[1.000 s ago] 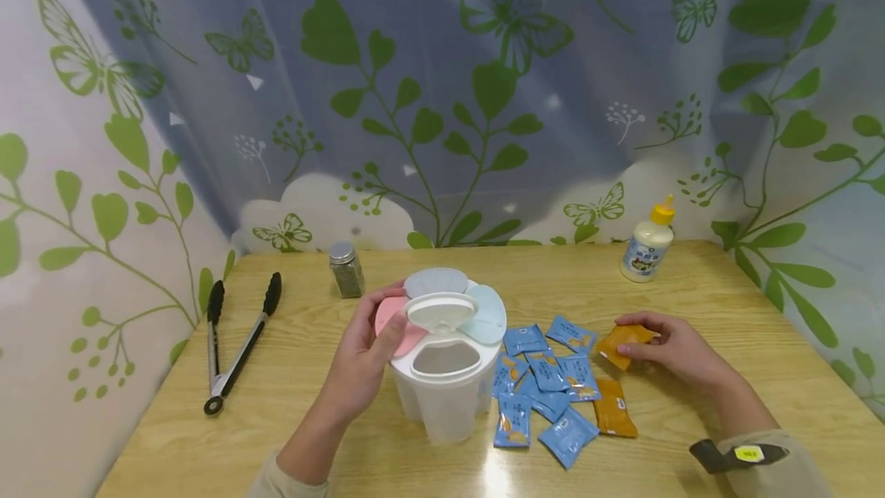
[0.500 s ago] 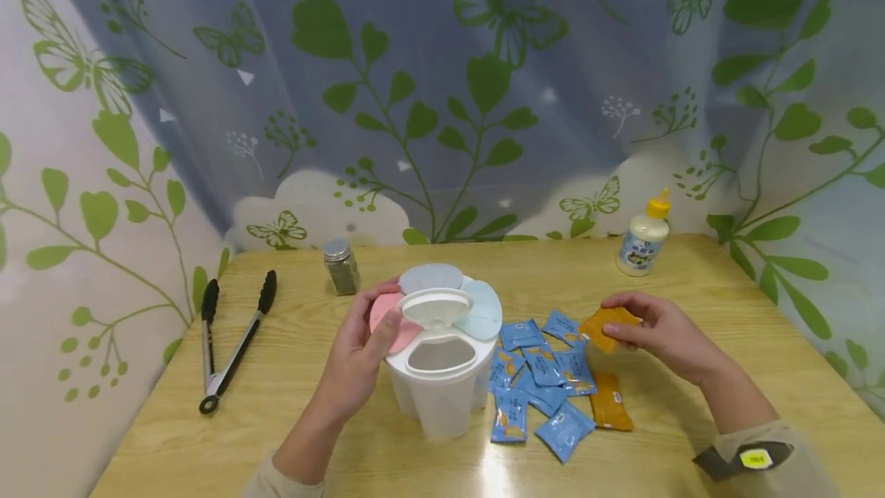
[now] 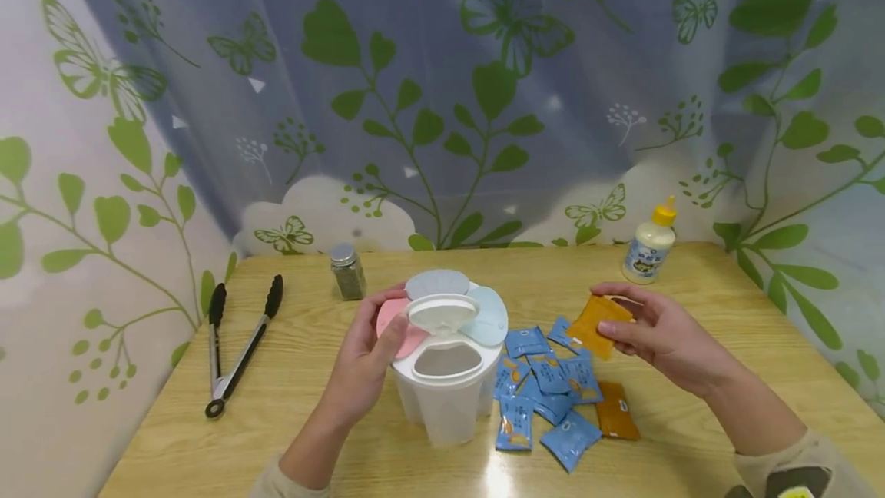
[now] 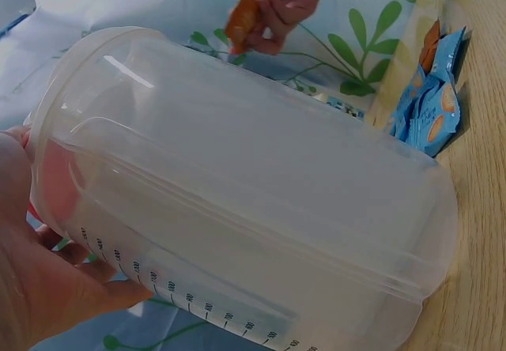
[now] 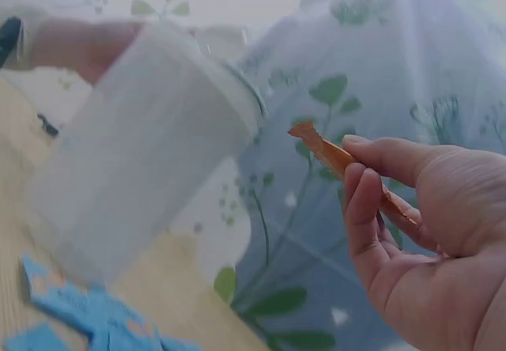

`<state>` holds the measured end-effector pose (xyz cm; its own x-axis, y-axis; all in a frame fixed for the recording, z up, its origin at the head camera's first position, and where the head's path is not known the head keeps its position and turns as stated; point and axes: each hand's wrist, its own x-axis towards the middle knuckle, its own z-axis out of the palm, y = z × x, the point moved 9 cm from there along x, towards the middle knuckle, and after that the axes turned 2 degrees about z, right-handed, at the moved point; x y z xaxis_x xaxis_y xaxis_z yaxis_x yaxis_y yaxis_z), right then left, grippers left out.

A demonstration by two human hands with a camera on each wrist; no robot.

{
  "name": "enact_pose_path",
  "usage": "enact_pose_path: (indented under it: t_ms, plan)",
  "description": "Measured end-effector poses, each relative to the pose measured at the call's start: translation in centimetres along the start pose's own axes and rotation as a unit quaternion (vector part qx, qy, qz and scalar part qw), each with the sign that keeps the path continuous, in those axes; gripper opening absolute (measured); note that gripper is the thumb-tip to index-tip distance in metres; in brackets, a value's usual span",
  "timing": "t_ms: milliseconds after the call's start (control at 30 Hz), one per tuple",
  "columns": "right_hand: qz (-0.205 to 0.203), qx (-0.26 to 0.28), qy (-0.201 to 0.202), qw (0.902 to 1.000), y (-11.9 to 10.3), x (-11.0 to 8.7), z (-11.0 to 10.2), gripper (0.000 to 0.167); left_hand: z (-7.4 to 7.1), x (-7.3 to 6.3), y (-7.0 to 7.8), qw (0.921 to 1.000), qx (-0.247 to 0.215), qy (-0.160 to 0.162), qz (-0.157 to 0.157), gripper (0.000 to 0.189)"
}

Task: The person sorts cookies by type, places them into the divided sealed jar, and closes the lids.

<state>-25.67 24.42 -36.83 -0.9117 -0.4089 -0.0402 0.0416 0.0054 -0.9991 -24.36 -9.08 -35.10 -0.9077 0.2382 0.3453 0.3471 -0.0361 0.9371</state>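
Note:
A clear plastic storage container (image 3: 449, 413) with petal-like pink, grey and pale blue lids stands on the table, its front white lid (image 3: 442, 313) flipped up over an opening. My left hand (image 3: 362, 363) grips its left rim, thumb on the pink lid (image 3: 392, 321). In the left wrist view the measuring marks on the container wall (image 4: 237, 161) show. Between thumb and fingers my right hand (image 3: 667, 340) pinches an orange snack packet (image 3: 596, 327), raised above the blue packets. A second orange packet (image 3: 618, 411) lies on the table beside the blue packets (image 3: 549, 373).
Black-and-steel tongs (image 3: 238, 360) lie spread on the left of the wooden table (image 3: 297, 436). A small jar with a grey cap (image 3: 348, 273) stands behind the container. At the back right is a bottle with a yellow nozzle (image 3: 650, 244). A patterned curtain (image 3: 442, 137) hangs behind.
My right hand has lifted the orange packet and carried it leftward, over the blue packets. The left hand keeps its hold on the container, which stays in place.

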Motion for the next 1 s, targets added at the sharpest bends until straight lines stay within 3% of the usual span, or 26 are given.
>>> enact_pose_path:
  t_ms: [133,300,467,700,900,1000]
  plan:
    - [-0.015,0.010,-0.005,0.9998,-1.3,0.2,2.0,0.038,0.1,0.0,-0.1,1.0000,-0.009,0.001,0.000,0.037]
    - [-0.006,0.028,-0.024,0.9993,-1.7,0.8,4.8,0.037,0.2,-0.2,-0.1,0.9999,-0.014,0.001,0.006,0.037]
    - [-0.029,-0.004,-0.036,0.9989,-3.1,1.2,6.8,0.039,0.2,-0.2,0.1,0.9998,-0.014,-0.001,0.015,0.037]
    - [-0.055,-0.071,-0.018,0.9958,-5.3,1.9,9.3,0.043,0.2,-0.1,0.4,0.9996,-0.017,-0.007,0.023,0.038]
    - [-0.077,-0.045,0.001,0.9960,-6.7,2.6,11.3,0.045,0.1,0.0,0.4,0.9997,-0.009,-0.008,0.022,0.038]
    - [-0.108,-0.039,0.002,0.9933,-7.2,2.9,12.2,0.043,0.1,0.0,0.4,0.9996,-0.014,-0.011,0.021,0.038]
